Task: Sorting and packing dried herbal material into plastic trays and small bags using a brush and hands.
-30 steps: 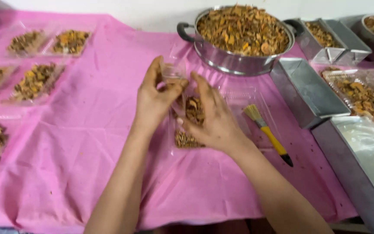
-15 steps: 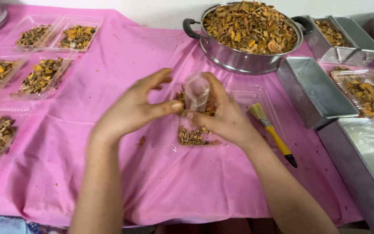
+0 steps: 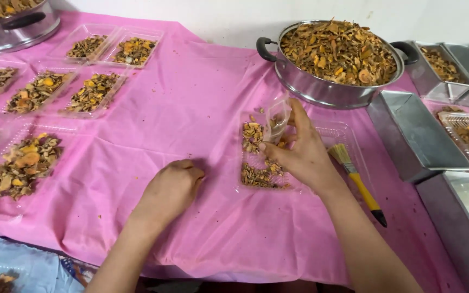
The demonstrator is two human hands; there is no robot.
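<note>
My left hand (image 3: 170, 190) lies nearest me, curled into a loose fist with the knuckles down on the pink tablecloth (image 3: 191, 108); it holds nothing that I can see, though the fingertips are tucked under and hidden. At about two o'clock from it, my right hand (image 3: 299, 154) is closed in a pinch on a small clear plastic bag (image 3: 278, 116), thumb and fingers gripping its lower edge so the bag stands up above my knuckles. Something may be inside the bag, but the plastic is too hazy for me to tell. Under that hand sits a clear plastic tray (image 3: 261, 163) holding dried brown and orange herb pieces, some at its near end and some at its far end. Just beside the tray, at three o'clock, a brush with a yellow handle (image 3: 356, 182) lies on the cloth, bristles pointing away from me.

Out at nine and ten o'clock, several filled clear trays (image 3: 39, 92) of the same dried pieces lie in rows. At twelve to one o'clock, beyond the bag, stands a large steel pot (image 3: 332, 89) heaped with the dried mix. At three o'clock, metal loaf tins (image 3: 419, 130) rest along the table's right side.
</note>
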